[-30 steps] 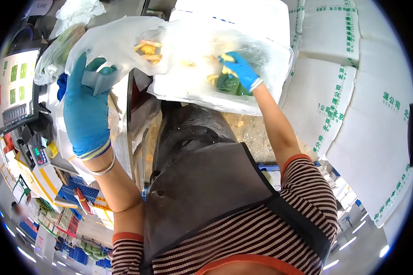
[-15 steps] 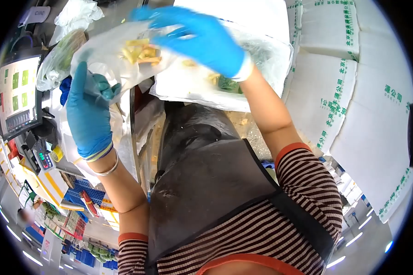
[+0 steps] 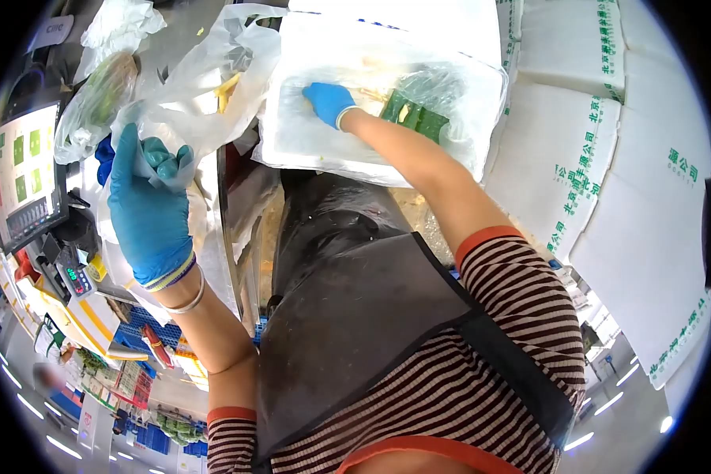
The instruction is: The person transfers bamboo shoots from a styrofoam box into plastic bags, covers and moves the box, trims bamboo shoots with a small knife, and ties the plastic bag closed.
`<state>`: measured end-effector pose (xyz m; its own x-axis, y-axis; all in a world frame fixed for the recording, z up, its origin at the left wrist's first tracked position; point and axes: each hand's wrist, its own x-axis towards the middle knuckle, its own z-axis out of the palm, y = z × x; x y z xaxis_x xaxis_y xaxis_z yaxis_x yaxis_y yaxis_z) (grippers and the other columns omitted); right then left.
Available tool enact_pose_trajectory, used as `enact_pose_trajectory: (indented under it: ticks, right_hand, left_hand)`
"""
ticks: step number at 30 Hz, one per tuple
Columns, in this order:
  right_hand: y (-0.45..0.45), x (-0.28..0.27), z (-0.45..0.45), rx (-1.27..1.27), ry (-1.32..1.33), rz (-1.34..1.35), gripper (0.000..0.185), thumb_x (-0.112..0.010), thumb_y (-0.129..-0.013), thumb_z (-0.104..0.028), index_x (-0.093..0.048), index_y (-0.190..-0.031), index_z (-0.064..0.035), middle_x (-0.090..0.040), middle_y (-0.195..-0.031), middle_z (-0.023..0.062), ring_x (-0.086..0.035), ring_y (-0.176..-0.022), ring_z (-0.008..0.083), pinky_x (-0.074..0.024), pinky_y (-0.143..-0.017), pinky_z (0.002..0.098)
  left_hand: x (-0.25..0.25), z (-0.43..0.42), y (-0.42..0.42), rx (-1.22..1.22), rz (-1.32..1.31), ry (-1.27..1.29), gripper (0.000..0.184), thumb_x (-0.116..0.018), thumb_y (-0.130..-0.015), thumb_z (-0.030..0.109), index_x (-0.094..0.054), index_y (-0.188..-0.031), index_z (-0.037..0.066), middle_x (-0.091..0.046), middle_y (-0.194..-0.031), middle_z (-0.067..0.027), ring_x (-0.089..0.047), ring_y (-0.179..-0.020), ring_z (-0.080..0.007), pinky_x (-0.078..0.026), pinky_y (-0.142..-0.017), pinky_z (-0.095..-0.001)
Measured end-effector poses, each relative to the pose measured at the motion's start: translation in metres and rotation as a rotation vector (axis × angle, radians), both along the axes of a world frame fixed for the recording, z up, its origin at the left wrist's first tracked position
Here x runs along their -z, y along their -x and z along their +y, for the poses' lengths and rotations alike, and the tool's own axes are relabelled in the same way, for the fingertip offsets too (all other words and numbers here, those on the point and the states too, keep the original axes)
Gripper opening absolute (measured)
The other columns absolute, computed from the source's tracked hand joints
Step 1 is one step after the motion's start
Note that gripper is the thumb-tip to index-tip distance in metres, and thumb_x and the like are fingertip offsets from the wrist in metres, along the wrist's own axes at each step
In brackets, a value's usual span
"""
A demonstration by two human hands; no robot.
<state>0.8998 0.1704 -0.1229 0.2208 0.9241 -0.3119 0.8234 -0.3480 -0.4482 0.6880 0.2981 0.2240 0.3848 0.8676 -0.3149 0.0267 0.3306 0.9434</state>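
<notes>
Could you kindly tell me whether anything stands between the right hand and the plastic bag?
Yes, the left rim of the white box lies between the right hand and the plastic bag in the left hand. Nothing else visible stands between them.

"北京" (image 3: 595, 105); "公司" (image 3: 682, 166); on white boxes (image 3: 545, 142)

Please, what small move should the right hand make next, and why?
Perhaps the right hand should reach for the pale piece on the green item inside the white box, because the left hand holds the plastic bag, where yellow pieces show.
</notes>
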Motion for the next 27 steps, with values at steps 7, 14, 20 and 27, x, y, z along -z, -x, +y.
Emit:
enact_pose_trajectory:
  ticks: [7, 14, 20, 27]
  right_hand:
    - [-0.084, -0.088, -0.048, 0.106, 0.081, 0.289, 0.018, -0.053, -0.083, -0.014, -0.066, -0.095, -0.0109, -0.063, -0.112, 0.0179, -0.061, -0.099, 0.036, -0.049, -0.087, 0.0417]
    - [-0.055, -0.036, -0.104, -0.21, 0.215, 0.089, 0.02, -0.051, -0.093, -0.02, -0.06, -0.108, -0.0107, -0.063, -0.111, 0.0148, -0.064, -0.095, 0.0362, -0.051, -0.082, 0.0444]
    - [-0.063, -0.033, -0.112, -0.234, 0.149, 0.115, 0.022, -0.049, -0.093, -0.018, -0.06, -0.111, -0.0108, -0.065, -0.107, 0.0166, -0.065, -0.091, 0.0368, -0.0517, -0.079, 0.0439]
    - [-0.073, -0.059, -0.118, 0.114, 0.01, 0.079, 0.023, -0.052, -0.092, -0.018, -0.064, -0.112, -0.0161, -0.066, -0.108, 0.0138, -0.066, -0.091, 0.0335, -0.0528, -0.08, 0.0417]
  left_hand:
    - [0.008, 0.005, 0.012, 0.063, -0.343, 0.194, 0.034, -0.046, -0.095, 0.001, -0.054, -0.128, 0.001, -0.058, -0.094, -0.0074, -0.057, -0.084, -0.0155, -0.052, -0.091, -0.0407]
    - [0.014, 0.005, 0.011, 0.092, -0.485, 0.304, 0.032, -0.045, -0.098, 0.009, -0.056, -0.126, 0.002, -0.058, -0.094, -0.0079, -0.057, -0.081, -0.0173, -0.049, -0.093, -0.0435]
    - [0.006, -0.002, -0.001, -0.092, -0.251, 0.281, 0.031, -0.044, -0.098, 0.012, -0.057, -0.124, 0.001, -0.057, -0.091, -0.0084, -0.056, -0.079, -0.0167, -0.048, -0.093, -0.0436]
    - [0.01, -0.005, -0.002, -0.121, -0.257, 0.312, 0.027, -0.049, -0.098, 0.016, -0.061, -0.118, 0.003, -0.06, -0.087, -0.0071, -0.057, -0.073, -0.0168, -0.049, -0.088, -0.0418]
